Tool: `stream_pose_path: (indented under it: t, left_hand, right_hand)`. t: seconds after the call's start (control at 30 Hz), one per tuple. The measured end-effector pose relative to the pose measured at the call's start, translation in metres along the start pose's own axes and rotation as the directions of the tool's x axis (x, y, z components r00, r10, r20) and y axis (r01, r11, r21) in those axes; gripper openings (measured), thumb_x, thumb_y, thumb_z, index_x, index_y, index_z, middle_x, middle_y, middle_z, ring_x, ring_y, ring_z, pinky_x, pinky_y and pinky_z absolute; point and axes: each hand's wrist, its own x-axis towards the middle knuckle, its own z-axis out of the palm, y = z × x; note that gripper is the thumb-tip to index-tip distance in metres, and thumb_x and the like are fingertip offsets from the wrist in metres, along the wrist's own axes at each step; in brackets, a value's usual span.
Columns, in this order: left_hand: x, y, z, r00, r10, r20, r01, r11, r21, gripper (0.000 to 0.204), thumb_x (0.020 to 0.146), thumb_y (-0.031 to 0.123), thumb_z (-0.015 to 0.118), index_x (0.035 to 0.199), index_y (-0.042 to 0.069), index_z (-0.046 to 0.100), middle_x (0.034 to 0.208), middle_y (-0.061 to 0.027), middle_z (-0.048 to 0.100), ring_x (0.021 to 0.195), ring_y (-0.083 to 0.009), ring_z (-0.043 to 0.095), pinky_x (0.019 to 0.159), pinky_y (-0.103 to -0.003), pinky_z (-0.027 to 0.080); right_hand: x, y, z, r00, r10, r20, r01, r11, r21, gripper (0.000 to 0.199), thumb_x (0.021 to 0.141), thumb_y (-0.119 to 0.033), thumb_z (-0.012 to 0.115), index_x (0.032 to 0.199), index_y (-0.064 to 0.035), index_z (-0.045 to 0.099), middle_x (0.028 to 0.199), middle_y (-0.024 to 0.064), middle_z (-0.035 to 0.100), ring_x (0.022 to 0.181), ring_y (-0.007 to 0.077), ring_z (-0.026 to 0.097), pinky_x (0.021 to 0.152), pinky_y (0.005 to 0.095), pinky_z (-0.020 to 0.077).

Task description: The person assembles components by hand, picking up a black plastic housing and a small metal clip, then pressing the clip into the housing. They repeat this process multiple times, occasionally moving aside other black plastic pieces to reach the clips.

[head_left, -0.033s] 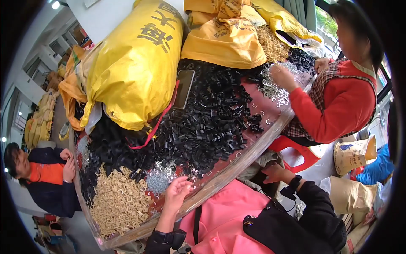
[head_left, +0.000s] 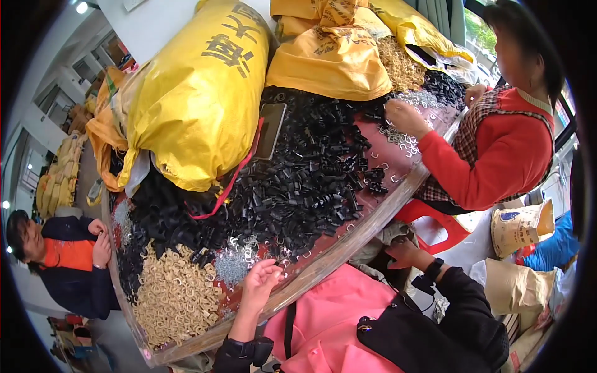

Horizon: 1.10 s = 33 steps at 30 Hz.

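Observation:
My left hand (head_left: 260,285) rests at the near edge of the table, its fingers curled and thumb drawn toward them. Tiny silvery bits show at its fingertips, too small to make out. Beside it lie grey screws (head_left: 231,267), silvery U-shaped metal clips (head_left: 305,253) and a large heap of black plastic clips (head_left: 292,193). To its left is a pile of beige U-shaped pieces (head_left: 177,295). Off the table's edge, my right hand (head_left: 404,253) hangs low over a crumpled sack (head_left: 370,253), fingers apart, with nothing visible in them.
Large yellow sacks (head_left: 199,93) and an orange sack (head_left: 329,62) stand on the table's far side, near a phone (head_left: 272,130). A co-worker in red (head_left: 497,155) handles metal clips at right. Another person (head_left: 68,261) sits at left. A red stool (head_left: 444,230) stands beside the table.
The co-worker's hand at right has moved leftward over the metal clips. My right hand has shifted slightly beside the sack. My left hand stays in place.

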Motion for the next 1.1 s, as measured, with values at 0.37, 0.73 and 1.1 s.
stream_pose_path:
  t: [0.37, 0.73, 1.1]
  left_hand:
    - [-0.002, -0.005, 0.011, 0.978, 0.207, -0.015, -0.164, 0.813, 0.558, 0.024, 0.074, 0.005, 0.059, 0.097, 0.0, 0.053, 0.077, -0.0034, 0.058, 0.065, -0.0058, 0.053, 0.057, -0.019, 0.044]
    - [0.001, -0.008, 0.0, 0.93, 0.367, 0.01, -0.271, 0.667, 0.694, 0.021, 0.071, 0.008, 0.06, 0.091, 0.002, 0.056, 0.073, -0.0073, 0.058, 0.058, -0.0142, 0.056, 0.053, -0.024, 0.045]
    - [0.011, -0.013, -0.002, 0.89, 0.455, -0.013, -0.253, 0.517, 0.818, 0.019, 0.071, 0.015, 0.058, 0.087, 0.004, 0.056, 0.081, -0.0099, 0.054, 0.07, -0.0306, 0.055, 0.06, -0.037, 0.045]
  right_hand:
    - [0.06, -0.04, -0.137, 0.848, -0.185, -0.496, 0.475, 0.679, 0.559, 0.025, 0.073, -0.018, 0.058, 0.093, -0.0037, 0.056, 0.079, 0.0118, 0.056, 0.069, 0.0276, 0.056, 0.06, 0.0321, 0.0456]
    - [0.148, -0.141, -0.132, 0.678, -0.49, -0.549, 0.623, 0.779, 0.074, 0.013, 0.068, -0.018, 0.056, 0.071, -0.0061, 0.051, 0.07, 0.0079, 0.049, 0.062, 0.0249, 0.054, 0.057, 0.0371, 0.0429]
    - [0.174, -0.158, -0.125, 0.74, -0.401, -0.539, 0.494, 0.869, 0.032, 0.012, 0.064, -0.017, 0.056, 0.068, -0.0075, 0.049, 0.068, 0.0058, 0.049, 0.059, 0.0228, 0.055, 0.054, 0.0335, 0.0447]
